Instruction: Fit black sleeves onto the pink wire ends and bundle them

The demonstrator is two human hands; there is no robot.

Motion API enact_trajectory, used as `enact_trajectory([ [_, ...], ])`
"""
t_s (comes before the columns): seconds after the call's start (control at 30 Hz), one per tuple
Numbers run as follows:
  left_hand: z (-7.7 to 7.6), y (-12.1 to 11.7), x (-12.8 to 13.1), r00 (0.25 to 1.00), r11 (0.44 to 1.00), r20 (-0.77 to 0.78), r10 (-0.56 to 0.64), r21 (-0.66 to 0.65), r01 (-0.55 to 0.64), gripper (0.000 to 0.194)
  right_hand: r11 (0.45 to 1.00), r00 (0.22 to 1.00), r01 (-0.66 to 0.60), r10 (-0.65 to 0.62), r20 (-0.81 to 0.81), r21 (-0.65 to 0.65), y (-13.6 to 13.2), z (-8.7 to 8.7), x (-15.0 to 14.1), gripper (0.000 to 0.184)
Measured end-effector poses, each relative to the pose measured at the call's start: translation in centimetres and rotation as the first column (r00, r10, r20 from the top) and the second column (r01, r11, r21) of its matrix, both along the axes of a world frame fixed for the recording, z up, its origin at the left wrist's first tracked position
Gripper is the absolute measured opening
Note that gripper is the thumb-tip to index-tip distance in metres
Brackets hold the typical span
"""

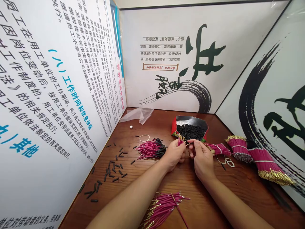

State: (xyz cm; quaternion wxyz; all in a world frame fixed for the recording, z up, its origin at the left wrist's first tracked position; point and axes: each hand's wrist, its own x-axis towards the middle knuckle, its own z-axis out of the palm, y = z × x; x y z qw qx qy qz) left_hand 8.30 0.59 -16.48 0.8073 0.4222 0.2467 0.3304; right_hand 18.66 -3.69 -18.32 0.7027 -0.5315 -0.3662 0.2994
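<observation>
tabletop (133, 187): gold-tipped magenta wires (181, 140) tight in left fingers (182, 154); right fingers (198, 149), hold unclear

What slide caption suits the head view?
Left hand holding gold-tipped pink wires, right hand close by, near a box of black pieces.

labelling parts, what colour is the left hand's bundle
The bundle is magenta with gold tips, clearest in the head view.
</observation>
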Motion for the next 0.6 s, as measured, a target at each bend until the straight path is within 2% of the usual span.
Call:
enact_trajectory([
  [0.3,0.16,0.06,-0.09,1.000,1.000,-0.015,-0.014,-0.003,0.014,0.029,0.999,0.997,-0.020,0.023,0.068,-0.046,-0.02,0.42,-0.36,0.037],
  [0.5,0.32,0.17,-0.28,1.000,0.997,0.014,-0.002,-0.083,0.003,0.025,1.000,0.998,-0.008,0.007,0.058,0.023,0.03,0.36,-0.46,0.031],
  [0.6,0.20,0.19,-0.23,1.000,0.997,0.015,0.002,-0.078,-0.001,0.026,1.000,0.995,-0.020,0.020,0.095,0.003,-0.02,0.51,-0.59,0.028],
])
